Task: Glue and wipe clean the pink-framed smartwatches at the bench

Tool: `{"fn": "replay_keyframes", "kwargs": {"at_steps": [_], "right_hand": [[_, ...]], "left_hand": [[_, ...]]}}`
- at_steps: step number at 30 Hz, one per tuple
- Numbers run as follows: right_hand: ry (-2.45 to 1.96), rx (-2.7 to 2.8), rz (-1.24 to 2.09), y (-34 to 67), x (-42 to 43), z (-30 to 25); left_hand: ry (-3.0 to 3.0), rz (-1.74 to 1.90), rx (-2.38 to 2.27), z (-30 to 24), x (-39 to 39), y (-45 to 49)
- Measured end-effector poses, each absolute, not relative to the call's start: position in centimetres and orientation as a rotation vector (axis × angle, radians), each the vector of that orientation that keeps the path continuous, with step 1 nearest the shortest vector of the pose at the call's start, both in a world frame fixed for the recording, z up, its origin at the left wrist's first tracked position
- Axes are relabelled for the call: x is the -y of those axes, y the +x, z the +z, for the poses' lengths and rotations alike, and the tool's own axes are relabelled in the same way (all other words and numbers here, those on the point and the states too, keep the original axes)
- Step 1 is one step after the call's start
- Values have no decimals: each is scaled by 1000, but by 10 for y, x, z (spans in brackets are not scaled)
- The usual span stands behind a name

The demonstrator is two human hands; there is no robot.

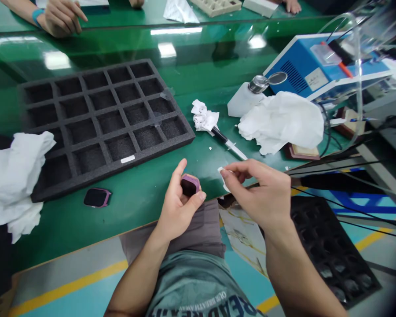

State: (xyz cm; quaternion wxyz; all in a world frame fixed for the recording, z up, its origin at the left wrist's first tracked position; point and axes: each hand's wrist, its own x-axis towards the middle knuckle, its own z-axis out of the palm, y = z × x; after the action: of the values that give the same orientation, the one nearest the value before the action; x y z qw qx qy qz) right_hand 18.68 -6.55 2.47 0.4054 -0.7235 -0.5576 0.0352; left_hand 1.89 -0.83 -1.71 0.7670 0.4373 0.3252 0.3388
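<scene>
My left hand [178, 204] grips a small pink watch case [189, 185] with a dark face, held just above the table's front edge. My right hand [259, 193] is pinched on a small piece of white tissue [223, 175], a short way right of the case. A second pink watch case [97, 197] lies flat on the green table [145, 207], left of my hands. Behind it sits a black foam tray [99, 121] with many square pockets. A pen-like tool [229, 143] with crumpled tissue [203, 116] at its tip lies beyond my right hand.
White cloth [15, 176] lies at the left edge, a crumpled white wipe [282, 121] at the right beside a white dispenser bottle [246, 99] and a blue machine [312, 66] with cables. Another black tray [333, 251] sits low on the right. Another person's hand [61, 17] rests at the far side.
</scene>
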Motion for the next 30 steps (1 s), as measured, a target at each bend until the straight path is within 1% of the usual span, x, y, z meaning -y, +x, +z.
{"fn": "replay_keyframes", "kwargs": {"at_steps": [2,5,9,16,26,30], "right_hand": [[-1791,1417,95,184,65,34],[-1701,1441,198,172,62,43],[-1536,1563,343,162,53,33],[-1693,1565,178,186,41,3],[-1528,1505,308,176,53,23],[-1406,1535,384,167,50,21]], "left_hand": [[949,744,-715,-18,8,19],[960,742,-734,-21,8,19],[912,738,-702,-25,8,18],[682,647,-475,-22,4,14],[593,621,-469,-17,2,12],[584,606,-482,-17,2,11]]}}
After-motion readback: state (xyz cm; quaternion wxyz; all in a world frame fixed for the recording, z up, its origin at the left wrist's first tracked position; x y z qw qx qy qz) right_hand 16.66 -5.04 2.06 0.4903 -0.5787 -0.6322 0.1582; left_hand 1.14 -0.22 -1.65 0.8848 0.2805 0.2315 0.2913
